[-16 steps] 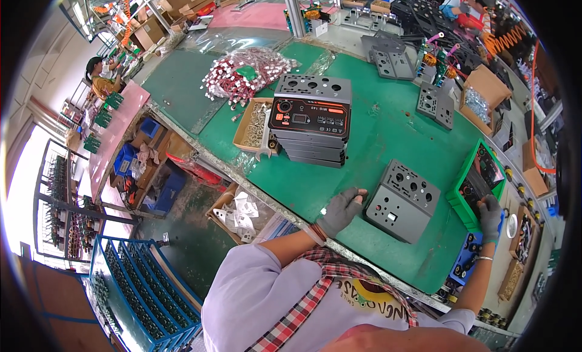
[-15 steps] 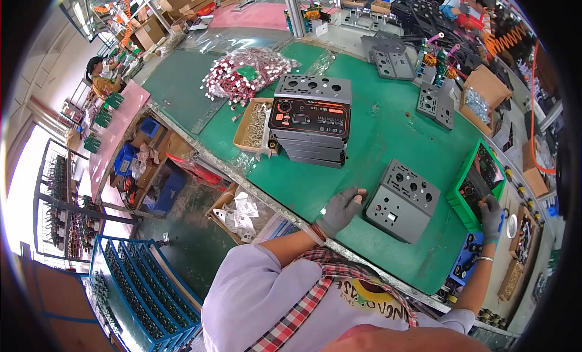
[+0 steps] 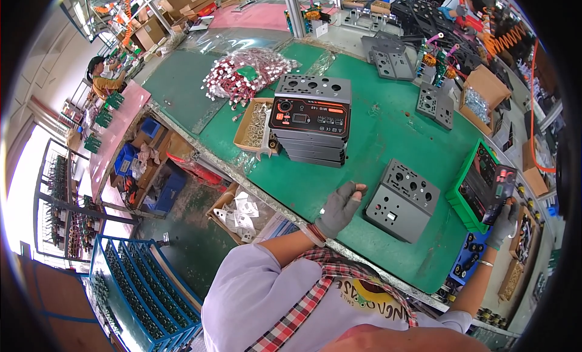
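Observation:
My right hand, in a grey glove with bare fingertips, grips a black faceplate with red and light markings. It holds the faceplate tilted over the right rim of a green bin, where more black faceplates lie. My left hand, gloved the same way, hovers by the table's near edge with fingers loosely bent and nothing visible in them. Just right of it, a grey punched metal panel with a bend across it lies on the green table. Farther back stands a stack of grey panels, topped by a black faceplate.
Beside the stack is a carton of metal rings; behind it, a bag of red-and-white wired connectors. More grey panels and a box of small screws lie back right. A blue tray holds black round parts. Another person sits far left.
My right hand has lifted a black faceplate up from the green bin and moved slightly right. My left hand has shifted only a little.

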Demonstrator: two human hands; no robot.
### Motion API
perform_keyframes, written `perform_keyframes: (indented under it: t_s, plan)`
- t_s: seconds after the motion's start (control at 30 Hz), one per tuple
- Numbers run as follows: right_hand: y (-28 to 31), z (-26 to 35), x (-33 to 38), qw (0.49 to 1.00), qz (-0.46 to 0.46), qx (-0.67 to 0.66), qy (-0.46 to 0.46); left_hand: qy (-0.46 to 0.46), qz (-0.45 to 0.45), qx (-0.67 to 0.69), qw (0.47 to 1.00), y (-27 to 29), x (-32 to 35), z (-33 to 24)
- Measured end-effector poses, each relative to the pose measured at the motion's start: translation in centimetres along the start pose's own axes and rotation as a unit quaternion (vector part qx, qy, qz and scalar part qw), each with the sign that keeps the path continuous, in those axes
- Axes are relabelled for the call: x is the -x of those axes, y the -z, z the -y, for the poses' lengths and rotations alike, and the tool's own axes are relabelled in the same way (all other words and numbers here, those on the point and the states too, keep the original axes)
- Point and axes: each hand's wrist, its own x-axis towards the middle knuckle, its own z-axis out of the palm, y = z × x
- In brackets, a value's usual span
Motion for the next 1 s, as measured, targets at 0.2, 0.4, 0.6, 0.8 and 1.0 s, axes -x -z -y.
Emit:
perform_keyframes:
  t_s: [0.2, 0.4, 0.6, 0.8, 1.0]
  plan:
    - [-4.0, 18.7, 9.3, 0.948, 0.095, -0.276, -0.128, -0.125, 0.098, -0.119, 0.980, -3.8, 0.7, -4.9]
    - [-8.0, 29.2, 18.8, 0.844, 0.253, -0.356, -0.313, -0.293, 0.155, -0.171, 0.928, -6.8, 1.7, -4.9]
    - [-7.9, 28.4, 21.8, 0.601, 0.436, -0.565, -0.359, -0.283, 0.224, -0.116, 0.925, -5.6, 1.8, -4.3]
    - [-6.8, 28.3, 22.2, 0.518, 0.476, -0.578, -0.413, -0.310, 0.248, -0.138, 0.908, -5.2, 2.0, -4.7]
    - [-6.2, 29.3, 21.4, 0.620, 0.532, -0.471, -0.332, -0.292, 0.237, -0.165, 0.912, -3.9, 3.2, -3.7]
